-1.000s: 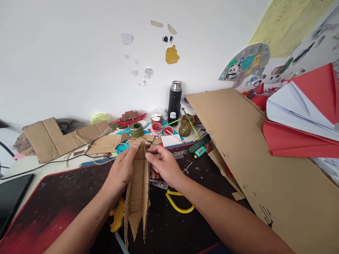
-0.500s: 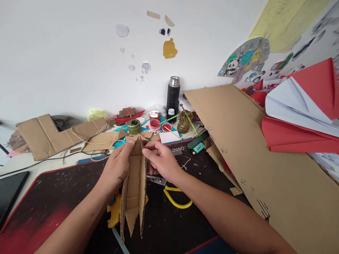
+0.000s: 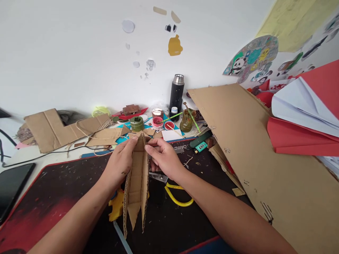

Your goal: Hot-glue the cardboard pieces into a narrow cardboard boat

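Note:
Both my hands grip a long folded piece of cardboard (image 3: 136,180) by its far end, above the dark mat. Its two sides stand up like walls, and its near end splits into pointed tips. My left hand (image 3: 122,158) is closed on the left wall, thumb along the edge. On the right wall my right hand (image 3: 164,157) pinches with thumb and fingers; some of those fingers are hidden behind the cardboard. Under my right hand lie scissors (image 3: 178,201) with yellow handles. A yellow object (image 3: 116,206) with a pale blue stick shows partly behind the cardboard.
Paint jars (image 3: 137,124) and a black thermos (image 3: 177,93) stand along the wall. A large cardboard sheet (image 3: 238,134) leans at the right, beside red paper (image 3: 291,137). Cardboard scraps (image 3: 50,127) lie at the back left. A dark tablet-like device (image 3: 16,187) sits at the left edge.
The view has shifted a little, so everything appears slightly further right. My hands keep the same hold on the folded cardboard, whose near end appears slightly higher.

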`<state>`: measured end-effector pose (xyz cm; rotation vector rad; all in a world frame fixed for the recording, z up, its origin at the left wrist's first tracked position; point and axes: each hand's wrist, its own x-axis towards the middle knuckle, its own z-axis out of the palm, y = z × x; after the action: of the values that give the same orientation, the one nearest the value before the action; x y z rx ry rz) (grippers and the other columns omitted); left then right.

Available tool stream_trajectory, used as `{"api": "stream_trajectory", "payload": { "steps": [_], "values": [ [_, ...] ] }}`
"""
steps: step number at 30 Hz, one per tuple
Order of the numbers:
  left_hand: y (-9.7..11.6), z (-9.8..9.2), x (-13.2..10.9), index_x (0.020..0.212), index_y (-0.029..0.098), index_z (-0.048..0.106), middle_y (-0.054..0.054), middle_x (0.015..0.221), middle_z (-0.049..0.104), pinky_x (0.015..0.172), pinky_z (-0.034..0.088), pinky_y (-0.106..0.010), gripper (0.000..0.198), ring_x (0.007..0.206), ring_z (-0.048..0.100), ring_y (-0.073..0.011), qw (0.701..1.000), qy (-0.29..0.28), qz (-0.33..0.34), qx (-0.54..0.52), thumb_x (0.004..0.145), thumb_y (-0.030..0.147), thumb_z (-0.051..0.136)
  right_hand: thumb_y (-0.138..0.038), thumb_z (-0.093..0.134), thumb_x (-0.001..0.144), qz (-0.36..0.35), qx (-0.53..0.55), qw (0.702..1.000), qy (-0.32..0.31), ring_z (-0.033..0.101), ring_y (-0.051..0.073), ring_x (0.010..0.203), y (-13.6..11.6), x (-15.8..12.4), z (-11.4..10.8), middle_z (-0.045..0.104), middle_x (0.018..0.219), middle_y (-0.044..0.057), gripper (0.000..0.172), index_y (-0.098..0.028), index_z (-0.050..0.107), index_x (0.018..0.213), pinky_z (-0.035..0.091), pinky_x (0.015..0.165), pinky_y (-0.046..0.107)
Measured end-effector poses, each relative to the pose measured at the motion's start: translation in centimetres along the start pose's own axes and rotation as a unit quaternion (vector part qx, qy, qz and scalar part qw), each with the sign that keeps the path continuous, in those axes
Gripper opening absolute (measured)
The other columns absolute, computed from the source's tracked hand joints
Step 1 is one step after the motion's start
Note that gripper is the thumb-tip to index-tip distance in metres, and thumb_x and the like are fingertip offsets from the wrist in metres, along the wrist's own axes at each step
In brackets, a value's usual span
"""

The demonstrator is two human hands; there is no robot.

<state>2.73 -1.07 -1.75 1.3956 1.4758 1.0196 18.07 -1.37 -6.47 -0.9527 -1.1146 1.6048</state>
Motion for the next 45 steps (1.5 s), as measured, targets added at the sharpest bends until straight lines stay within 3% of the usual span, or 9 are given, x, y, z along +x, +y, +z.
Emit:
{"api": "stream_trajectory", "payload": {
  "steps": [4,15,20,28,32,38,45],
  "values": [
    [0.13,-0.06,-0.02,0.102,0.019,0.083,-0.005,0.090,0.083,0.072,0.058,-0.031,0.053,0.087,0.074,-0.0283,1.000,-0.011,-0.003,-0.003,0.094,0.065,0.057,-0.046,0.069,0.093,-0.007,0.003,1.000,0.001,0.047,0.008,0.035,0.04,-0.02,0.03,0.053,0.056,-0.013,0.027,-0.025,0.055,0.100,0.039,0.035,0.020],
    [0.28,0.19,-0.04,0.101,0.018,0.083,-0.007,0.091,0.084,0.065,0.059,-0.031,0.051,0.089,0.076,-0.0306,0.999,-0.007,-0.018,-0.041,0.091,0.064,0.062,-0.045,0.071,0.093,-0.004,0.003,1.000,0.001,0.047,0.009,0.034,-0.15,-0.08,-0.02,0.051,0.056,-0.013,0.026,-0.025,0.056,0.100,0.039,0.035,0.021],
    [0.24,0.31,-0.03,0.105,0.018,0.083,-0.006,0.088,0.084,0.061,0.058,-0.031,0.053,0.078,0.076,-0.0280,0.996,-0.020,-0.048,-0.071,0.088,0.066,0.065,-0.046,0.071,0.093,0.001,0.005,1.000,0.006,0.046,0.008,0.035,-0.05,0.00,-0.09,0.053,0.058,-0.012,0.027,-0.025,0.056,0.100,0.039,0.035,0.021],
    [0.08,0.46,0.03,0.103,0.020,0.084,-0.006,0.090,0.084,0.066,0.061,-0.032,0.047,0.091,0.077,-0.0313,0.998,0.003,-0.037,-0.056,0.089,0.060,0.065,-0.052,0.075,0.091,0.004,-0.006,1.000,0.011,0.047,0.009,0.036,-0.03,0.06,-0.13,0.051,0.057,-0.012,0.033,-0.026,0.056,0.099,0.041,0.036,0.022],
    [-0.04,0.46,0.04,0.095,0.021,0.083,-0.006,0.094,0.084,0.065,0.060,-0.030,0.042,0.098,0.076,-0.0318,0.999,0.024,-0.018,-0.034,0.088,0.058,0.064,-0.048,0.073,0.094,-0.005,-0.006,1.000,0.010,0.047,0.009,0.036,-0.04,0.05,-0.17,0.051,0.056,-0.012,0.028,-0.025,0.057,0.099,0.041,0.036,0.022],
    [-0.01,0.51,-0.06,0.099,0.021,0.082,-0.006,0.088,0.083,0.061,0.058,-0.030,0.043,0.082,0.075,-0.0288,0.999,-0.013,-0.019,-0.047,0.090,0.058,0.062,-0.049,0.074,0.093,0.004,-0.009,1.000,0.016,0.047,0.009,0.036,-0.08,0.07,-0.22,0.050,0.055,-0.012,0.030,-0.026,0.058,0.100,0.041,0.035,0.022],
    [-0.61,0.42,0.09,0.096,0.020,0.079,-0.005,0.087,0.083,0.059,0.056,-0.031,0.047,0.077,0.074,-0.0278,0.999,0.008,-0.027,-0.038,0.089,0.064,0.064,-0.049,0.075,0.092,0.001,-0.006,1.000,0.016,0.046,0.010,0.036,-0.11,0.09,-0.16,0.049,0.054,-0.012,0.030,-0.026,0.058,0.099,0.041,0.035,0.022]
  ]
}}
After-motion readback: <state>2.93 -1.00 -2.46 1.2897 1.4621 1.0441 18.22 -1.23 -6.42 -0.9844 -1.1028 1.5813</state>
